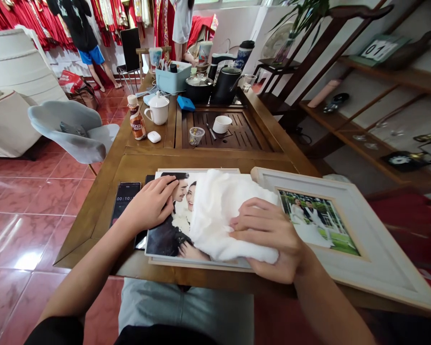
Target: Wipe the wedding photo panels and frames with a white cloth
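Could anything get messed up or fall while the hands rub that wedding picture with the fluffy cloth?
Maybe. The big white frame sticks out past the table edge on the right, so a bump from the right hand pressing the white cloth could tip it off. The phone lies just beside the left hand and could get nudged. The photo print sits near the front edge and might slide if the left hand lets go.

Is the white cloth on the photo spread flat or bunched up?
Bunched up. The white cloth lies in thick folds on the photo, pressed under the right hand; the left hand rests flat on the photo.
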The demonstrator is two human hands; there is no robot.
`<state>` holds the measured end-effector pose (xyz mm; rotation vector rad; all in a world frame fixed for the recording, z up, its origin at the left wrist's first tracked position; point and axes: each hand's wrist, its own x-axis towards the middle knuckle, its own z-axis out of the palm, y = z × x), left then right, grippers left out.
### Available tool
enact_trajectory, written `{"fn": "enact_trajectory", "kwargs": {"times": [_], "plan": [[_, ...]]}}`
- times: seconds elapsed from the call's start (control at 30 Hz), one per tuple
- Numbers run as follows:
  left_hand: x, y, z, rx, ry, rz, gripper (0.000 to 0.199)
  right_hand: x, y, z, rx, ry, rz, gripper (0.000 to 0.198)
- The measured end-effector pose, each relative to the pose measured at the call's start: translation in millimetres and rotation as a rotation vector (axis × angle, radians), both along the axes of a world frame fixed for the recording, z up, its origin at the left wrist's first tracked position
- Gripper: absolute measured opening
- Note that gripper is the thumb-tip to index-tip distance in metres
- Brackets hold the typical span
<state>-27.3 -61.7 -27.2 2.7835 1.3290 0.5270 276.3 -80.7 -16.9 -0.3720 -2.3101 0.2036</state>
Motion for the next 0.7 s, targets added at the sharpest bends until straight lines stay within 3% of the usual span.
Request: {"fn": "enact_trajectory", "kwargs": {"times": [0.17,0.37,0.57,0.7], "plan": [[-0.2,0.1,-1.0,0.001,-0.002,0.008,0.046,4.4,3.5,-2.6,0.045,-0.003,-0.087,0.025],[0.0,0.2,-1.0,0.027,0.016,-0.004,0.044,-2.0,-1.5,-3.3,-0.005,0.022,0.007,0.027],[-0.1,0.0,-0.1,0.005,0.024,0.012,0.044,5.0,4.5,-2.7,0.058,-0.01,-0.082,0.023],[-0.4,0.3,-0.9,0.029,0.033,-0.001,0.043,-1.8,0.5,-4.0,0.027,0.029,-0.023,0.023]]}}
